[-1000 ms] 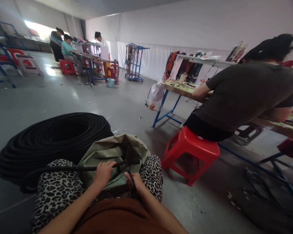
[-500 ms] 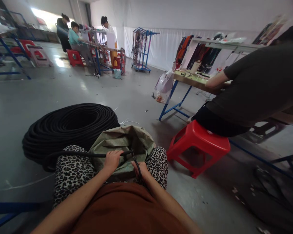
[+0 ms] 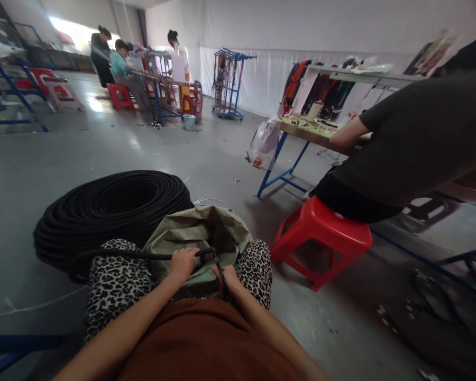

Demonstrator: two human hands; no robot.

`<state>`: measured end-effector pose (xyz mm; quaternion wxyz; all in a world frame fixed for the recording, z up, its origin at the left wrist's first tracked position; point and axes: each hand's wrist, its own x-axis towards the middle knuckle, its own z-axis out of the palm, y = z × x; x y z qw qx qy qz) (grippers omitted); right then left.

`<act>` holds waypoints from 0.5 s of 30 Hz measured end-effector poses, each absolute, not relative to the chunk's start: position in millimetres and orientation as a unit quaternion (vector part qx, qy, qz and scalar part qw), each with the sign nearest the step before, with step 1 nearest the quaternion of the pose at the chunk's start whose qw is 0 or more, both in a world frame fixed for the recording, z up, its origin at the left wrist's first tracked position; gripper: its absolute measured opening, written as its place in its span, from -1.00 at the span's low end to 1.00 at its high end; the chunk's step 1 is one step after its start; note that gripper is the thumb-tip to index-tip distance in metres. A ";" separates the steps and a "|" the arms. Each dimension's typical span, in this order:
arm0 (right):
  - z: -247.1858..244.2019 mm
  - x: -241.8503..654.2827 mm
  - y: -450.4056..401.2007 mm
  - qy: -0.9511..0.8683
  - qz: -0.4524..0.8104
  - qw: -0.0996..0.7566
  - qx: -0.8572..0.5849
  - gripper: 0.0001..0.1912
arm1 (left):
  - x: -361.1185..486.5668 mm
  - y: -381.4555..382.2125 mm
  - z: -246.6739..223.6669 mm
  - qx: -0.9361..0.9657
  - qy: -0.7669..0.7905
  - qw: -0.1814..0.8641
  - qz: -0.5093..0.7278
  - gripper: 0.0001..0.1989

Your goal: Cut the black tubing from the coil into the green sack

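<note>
My left hand (image 3: 181,264) grips a black tube (image 3: 135,255) that runs left from it toward a big coil of the same black tube (image 3: 111,211) lying on the floor. My right hand (image 3: 228,280) holds black scissors (image 3: 219,269), whose tips meet the tube just right of my left hand. Both hands rest over an open olive-green woven sack (image 3: 200,233) held between my knees, which are in leopard-print trousers (image 3: 115,283).
A person in a dark shirt (image 3: 412,137) sits on a red plastic stool (image 3: 321,235) at a blue-legged workbench (image 3: 301,132) to my right. A plastic bag (image 3: 265,143) hangs at its end. Other people work at a far table (image 3: 158,79). A blue rack (image 3: 228,79) stands behind.
The view has tilted down and shifted since one second ago, then steadied. My hands keep their hold on the tube and scissors with hardly any movement.
</note>
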<state>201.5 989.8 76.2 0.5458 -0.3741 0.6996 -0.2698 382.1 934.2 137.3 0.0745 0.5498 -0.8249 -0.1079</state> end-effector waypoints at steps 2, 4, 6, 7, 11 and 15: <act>77.1 201.6 989.4 0.710 -0.251 0.536 -0.382 -0.51 | 381.8 934.1 138.0 0.550 -0.826 0.070 -0.106 -0.62; 78.2 201.6 989.4 0.707 -0.249 0.539 -0.384 -0.51 | 381.8 934.0 138.3 0.551 -0.825 0.069 -0.105 -0.63; 79.3 201.6 989.8 0.703 -0.251 0.543 -0.384 -0.52 | 381.8 933.8 138.5 0.552 -0.824 0.072 -0.107 -0.63; 79.9 201.5 990.1 0.703 -0.252 0.543 -0.385 -0.52 | 381.7 933.7 138.7 0.553 -0.823 0.072 -0.107 -0.63; 84.3 202.1 990.6 0.708 -0.255 0.533 -0.388 -0.53 | 381.0 933.4 140.0 0.556 -0.822 0.059 -0.107 -0.63; 91.5 202.9 990.9 0.710 -0.249 0.546 -0.367 -0.53 | 380.5 933.7 141.6 0.561 -0.819 0.058 -0.111 -0.63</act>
